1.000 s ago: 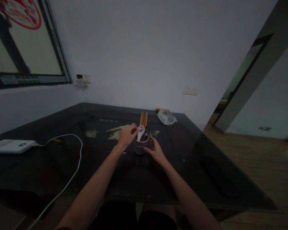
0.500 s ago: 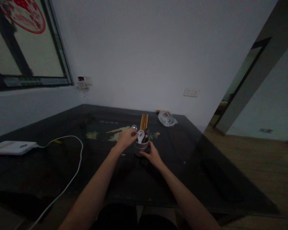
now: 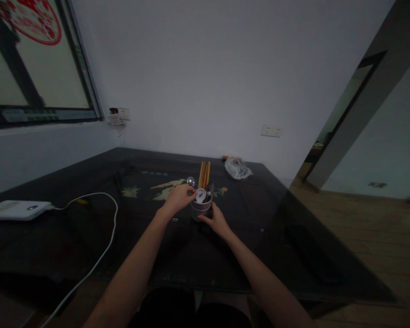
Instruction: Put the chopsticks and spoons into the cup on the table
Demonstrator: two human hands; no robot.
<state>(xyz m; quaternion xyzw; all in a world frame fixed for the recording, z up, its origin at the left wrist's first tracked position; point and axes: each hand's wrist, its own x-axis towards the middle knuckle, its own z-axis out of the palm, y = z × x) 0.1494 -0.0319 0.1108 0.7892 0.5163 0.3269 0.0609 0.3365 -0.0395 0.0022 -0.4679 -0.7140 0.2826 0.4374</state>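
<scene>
A grey metal cup (image 3: pixel 200 212) stands upright on the dark table, holding wooden chopsticks (image 3: pixel 204 174), dark utensils (image 3: pixel 209 187) and a metal spoon (image 3: pixel 190 181) with a round shiny bowl leaning out to the left. At the cup's mouth, a white soup spoon (image 3: pixel 200 196) with a blue mark shows its bowl end up. My left hand (image 3: pixel 181 198) is closed, its fingertips pinching the left edge of the soup spoon. Around the right side of the cup my right hand (image 3: pixel 218 221) curls, thumb on the front; its other fingers are partly hidden.
At the left lies a white device (image 3: pixel 18 210) with a white cable (image 3: pixel 115 218) trailing off the front edge. A crumpled clear plastic bag (image 3: pixel 237 168) sits at the back. On the right lies a dark flat object (image 3: pixel 312 255). A wall with sockets (image 3: pixel 271 131) closes off the back.
The white soup spoon has sunk lower into the cup, with less of it showing above the rim. My left hand still pinches it, and my right hand stays on the cup.
</scene>
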